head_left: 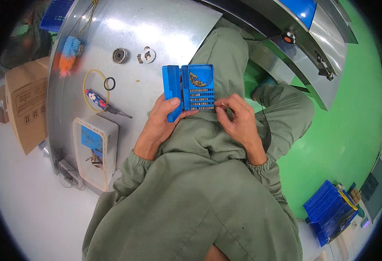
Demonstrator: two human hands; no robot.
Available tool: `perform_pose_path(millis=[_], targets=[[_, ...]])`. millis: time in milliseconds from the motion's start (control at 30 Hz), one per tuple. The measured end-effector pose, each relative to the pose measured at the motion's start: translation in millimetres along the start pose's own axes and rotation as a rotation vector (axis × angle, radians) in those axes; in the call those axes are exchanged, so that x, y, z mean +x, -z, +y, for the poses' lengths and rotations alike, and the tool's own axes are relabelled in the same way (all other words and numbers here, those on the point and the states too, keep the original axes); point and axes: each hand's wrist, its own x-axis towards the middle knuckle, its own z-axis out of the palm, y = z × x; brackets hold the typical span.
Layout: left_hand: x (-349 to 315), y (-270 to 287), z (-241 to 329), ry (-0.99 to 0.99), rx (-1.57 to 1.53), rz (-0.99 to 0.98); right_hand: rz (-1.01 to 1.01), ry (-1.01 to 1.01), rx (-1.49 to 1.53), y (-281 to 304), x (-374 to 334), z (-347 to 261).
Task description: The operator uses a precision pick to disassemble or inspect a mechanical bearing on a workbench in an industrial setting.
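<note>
My left hand is closed around a blue hinged case, which lies open above my lap. Rows of small metal blocks fill slots in its lower part. Loose brass-coloured pieces lie heaped in the rounded compartment above them. At the case's lower right corner, my right hand pinches a small brass-coloured piece between thumb and forefinger. A similar small piece rests on the metal table, left of the case.
On the metal table are a round metal part, a metal ring, a black ring, a yellow band and a screwdriver. A white bin, a blue-orange brush and a cardboard box stand left.
</note>
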Motion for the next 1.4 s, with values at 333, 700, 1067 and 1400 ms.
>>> perform_pose_path(millis=[333,700,1067,1400], targets=[[1.1,2.7,-1.9,0.005,-0.009,-0.015,0.001,-0.018,-0.011,0.9,-0.1,0.7],[1.8,2.4,-2.4,-0.001,-0.024,-0.007,-0.004,-0.038,-0.008,1.0,-0.5,1.8],[2.2,4.2,-3.9,-0.003,-0.032,-0.015,-0.007,-0.049,0.003,1.4,-2.1,3.5],[1.1,1.8,-2.7,0.002,-0.007,-0.006,0.01,-0.045,-0.003,1.8,-2.8,4.9]])
